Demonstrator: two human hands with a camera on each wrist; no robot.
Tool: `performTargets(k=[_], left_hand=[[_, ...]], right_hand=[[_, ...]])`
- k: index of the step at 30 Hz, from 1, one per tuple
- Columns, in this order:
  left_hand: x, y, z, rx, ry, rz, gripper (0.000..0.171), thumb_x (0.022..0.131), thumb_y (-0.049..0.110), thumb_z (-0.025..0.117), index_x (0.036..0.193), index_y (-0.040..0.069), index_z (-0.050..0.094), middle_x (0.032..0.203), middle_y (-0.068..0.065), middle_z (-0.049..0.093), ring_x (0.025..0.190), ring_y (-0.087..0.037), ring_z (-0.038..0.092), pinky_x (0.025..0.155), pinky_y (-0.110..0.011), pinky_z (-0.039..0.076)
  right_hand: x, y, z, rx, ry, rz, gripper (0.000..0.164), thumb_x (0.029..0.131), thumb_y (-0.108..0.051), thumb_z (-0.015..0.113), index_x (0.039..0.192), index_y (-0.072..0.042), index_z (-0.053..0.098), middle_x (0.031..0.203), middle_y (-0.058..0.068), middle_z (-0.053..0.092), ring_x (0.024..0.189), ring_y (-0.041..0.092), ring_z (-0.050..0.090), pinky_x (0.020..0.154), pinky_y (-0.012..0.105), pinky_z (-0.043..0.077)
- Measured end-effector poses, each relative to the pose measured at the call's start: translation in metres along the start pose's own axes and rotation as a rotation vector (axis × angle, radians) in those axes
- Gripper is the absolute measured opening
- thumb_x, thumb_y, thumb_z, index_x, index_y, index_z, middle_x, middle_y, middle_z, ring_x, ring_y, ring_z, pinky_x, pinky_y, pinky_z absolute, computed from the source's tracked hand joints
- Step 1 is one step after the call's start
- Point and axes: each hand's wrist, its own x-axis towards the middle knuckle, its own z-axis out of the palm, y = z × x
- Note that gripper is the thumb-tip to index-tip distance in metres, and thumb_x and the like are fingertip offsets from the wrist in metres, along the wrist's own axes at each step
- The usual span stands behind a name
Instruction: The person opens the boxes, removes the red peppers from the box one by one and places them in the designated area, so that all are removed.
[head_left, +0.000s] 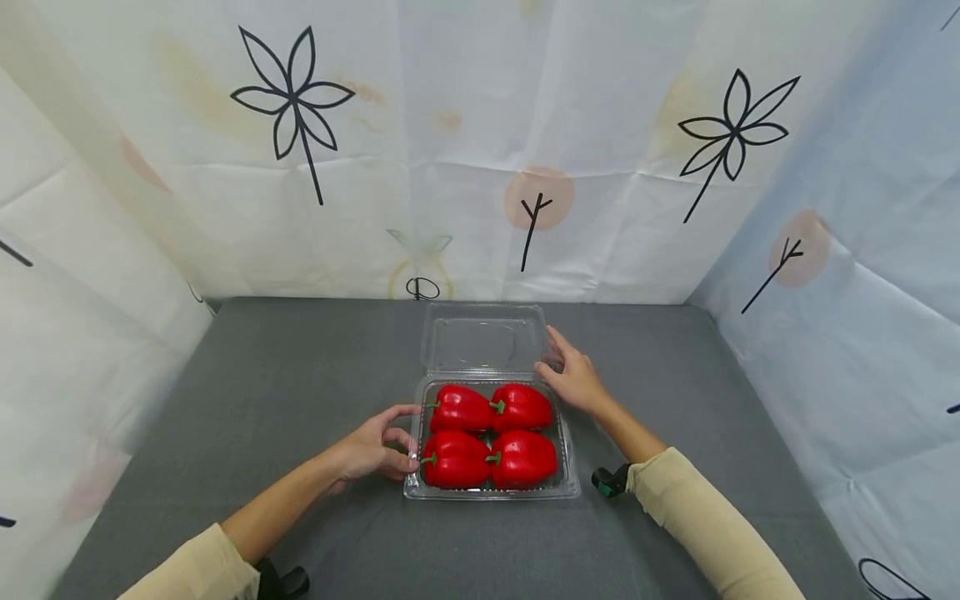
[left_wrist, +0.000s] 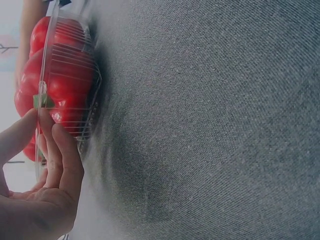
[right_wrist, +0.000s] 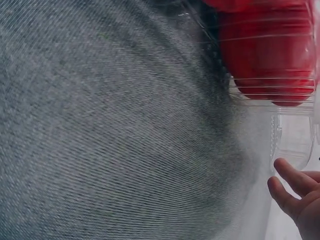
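Observation:
A clear plastic clamshell container (head_left: 491,493) lies on the grey cloth with its lid (head_left: 480,343) folded back, away from the person. Inside sit several red bell peppers (head_left: 525,458) with short green stems, in two rows. My left hand (head_left: 372,446) pinches the container's left rim; the left wrist view shows thumb and fingertips on either side of that rim (left_wrist: 42,90). At the lid's right edge is my right hand (head_left: 576,377), its fingers spread. In the right wrist view its fingers (right_wrist: 295,180) reach out close to the lid; whether they touch it is unclear.
A grey cloth-covered table (head_left: 300,358) spreads around the container. White fabric walls (head_left: 465,150) with drawn leaves and trees stand behind it and at both sides. Dark devices are strapped at both wrists, such as the one (head_left: 611,481) at the right sleeve.

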Motion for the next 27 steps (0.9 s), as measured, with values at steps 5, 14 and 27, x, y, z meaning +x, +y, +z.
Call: performTargets(k=[5, 14, 27], left_hand=[[0.0, 0.0, 0.001, 0.011, 0.019, -0.01, 0.075, 0.087, 0.006, 0.074, 0.15, 0.007, 0.033, 0.094, -0.01, 0.064, 0.08, -0.023, 0.064, 0.077, -0.039, 0.058], [0.001, 0.001, 0.001, 0.005, 0.047, -0.013, 0.061, 0.096, 0.014, 0.066, 0.148, 0.004, 0.035, 0.095, -0.009, 0.065, 0.073, -0.02, 0.063, 0.073, -0.035, 0.059], [0.002, -0.001, 0.002, -0.023, 0.042, -0.009, 0.061, 0.096, 0.014, 0.066, 0.148, 0.006, 0.034, 0.095, -0.009, 0.066, 0.071, -0.02, 0.065, 0.071, -0.037, 0.06]], right_hand=[[-0.001, 0.002, 0.001, 0.036, -0.017, -0.023, 0.073, 0.096, -0.016, 0.064, 0.156, -0.001, 0.024, 0.148, 0.033, 0.039, 0.126, 0.042, 0.055, 0.102, 0.057, 0.043], [-0.005, 0.006, 0.001, 0.03, -0.035, -0.027, 0.074, 0.096, -0.018, 0.064, 0.157, -0.004, 0.024, 0.151, 0.031, 0.037, 0.128, 0.041, 0.053, 0.103, 0.059, 0.042], [-0.025, 0.002, -0.007, -0.004, -0.055, -0.064, 0.079, 0.094, -0.025, 0.067, 0.157, -0.006, 0.024, 0.155, 0.024, 0.035, 0.137, 0.043, 0.042, 0.104, 0.063, 0.038]])
